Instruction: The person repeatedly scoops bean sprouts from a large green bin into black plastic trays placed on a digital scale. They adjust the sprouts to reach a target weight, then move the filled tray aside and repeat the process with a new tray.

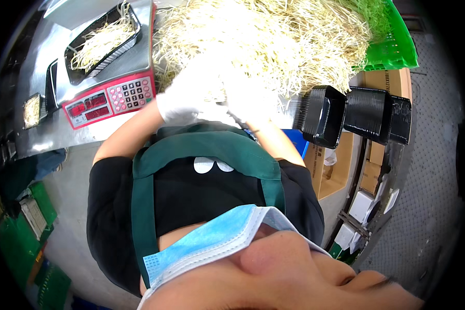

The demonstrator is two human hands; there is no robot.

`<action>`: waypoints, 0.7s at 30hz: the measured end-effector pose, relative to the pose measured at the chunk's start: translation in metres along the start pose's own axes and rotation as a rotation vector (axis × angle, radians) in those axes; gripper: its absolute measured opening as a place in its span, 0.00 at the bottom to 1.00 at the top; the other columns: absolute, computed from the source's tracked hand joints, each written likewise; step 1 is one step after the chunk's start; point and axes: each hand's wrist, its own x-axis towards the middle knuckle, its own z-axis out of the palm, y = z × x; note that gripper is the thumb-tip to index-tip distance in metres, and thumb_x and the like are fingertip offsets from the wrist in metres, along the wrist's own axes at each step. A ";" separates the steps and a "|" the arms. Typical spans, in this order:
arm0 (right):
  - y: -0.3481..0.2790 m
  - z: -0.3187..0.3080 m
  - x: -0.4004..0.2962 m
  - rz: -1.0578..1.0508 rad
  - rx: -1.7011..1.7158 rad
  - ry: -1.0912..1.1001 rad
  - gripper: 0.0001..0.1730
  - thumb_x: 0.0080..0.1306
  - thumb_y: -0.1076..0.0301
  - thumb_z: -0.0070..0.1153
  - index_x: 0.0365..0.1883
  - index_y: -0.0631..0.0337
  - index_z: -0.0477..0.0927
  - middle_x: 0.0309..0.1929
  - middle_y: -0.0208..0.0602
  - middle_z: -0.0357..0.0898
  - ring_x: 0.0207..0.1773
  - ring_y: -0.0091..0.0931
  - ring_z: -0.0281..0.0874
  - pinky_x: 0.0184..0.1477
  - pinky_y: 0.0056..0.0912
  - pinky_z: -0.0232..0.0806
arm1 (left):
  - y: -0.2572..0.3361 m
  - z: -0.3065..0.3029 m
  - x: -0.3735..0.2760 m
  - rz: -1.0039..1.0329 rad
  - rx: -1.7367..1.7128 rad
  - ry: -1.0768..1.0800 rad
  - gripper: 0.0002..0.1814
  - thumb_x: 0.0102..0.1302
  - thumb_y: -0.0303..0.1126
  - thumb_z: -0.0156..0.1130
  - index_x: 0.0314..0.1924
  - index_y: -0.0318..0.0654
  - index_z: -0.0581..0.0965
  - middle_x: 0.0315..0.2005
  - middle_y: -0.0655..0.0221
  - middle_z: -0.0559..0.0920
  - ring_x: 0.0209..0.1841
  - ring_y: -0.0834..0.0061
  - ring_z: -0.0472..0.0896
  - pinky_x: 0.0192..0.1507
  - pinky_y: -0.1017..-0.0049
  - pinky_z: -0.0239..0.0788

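Observation:
My left hand [184, 95] and my right hand [250, 97], both in white gloves, are close together at the near edge of a large heap of pale bean sprouts [314, 38]. Glare washes out both hands, so their fingers and anything in them cannot be made out. A few sprouts show between the gloves. To the left, a red electronic scale [150, 79] with a keypad and lit display carries a black plastic tray [116, 50]. Loose sprouts [100, 46] lie in that tray, some hanging over its far rim.
Stacked black plastic trays [366, 112] lie on their sides at the right. Behind them is a green plastic crate [395, 50]. A smaller filled tray [33, 111] sits far left on the metal table [42, 141]. Cardboard boxes [337, 166] stand below right; green crates [19, 236] lower left.

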 end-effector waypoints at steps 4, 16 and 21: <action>0.016 0.072 -0.008 -0.091 0.056 0.277 0.30 0.63 0.64 0.50 0.63 0.65 0.66 0.58 0.55 0.70 0.60 0.44 0.68 0.63 0.41 0.60 | -0.027 0.042 -0.051 -0.188 0.334 -0.109 0.46 0.54 0.44 0.64 0.67 0.28 0.56 0.66 0.47 0.58 0.69 0.50 0.55 0.69 0.57 0.43; 0.065 0.004 0.002 -0.162 0.110 0.093 0.29 0.59 0.64 0.55 0.59 0.64 0.71 0.51 0.49 0.77 0.55 0.41 0.74 0.58 0.38 0.65 | -0.042 0.047 -0.024 -0.332 0.120 0.018 0.20 0.69 0.38 0.45 0.58 0.43 0.73 0.41 0.61 0.83 0.42 0.68 0.82 0.45 0.67 0.73; 0.074 -0.036 0.001 -0.023 -0.090 -0.087 0.23 0.59 0.71 0.48 0.54 0.58 0.77 0.52 0.43 0.78 0.58 0.34 0.72 0.58 0.36 0.65 | -0.009 0.014 -0.025 -0.569 -0.250 -0.092 0.19 0.67 0.35 0.46 0.55 0.40 0.75 0.45 0.61 0.81 0.46 0.63 0.80 0.48 0.69 0.70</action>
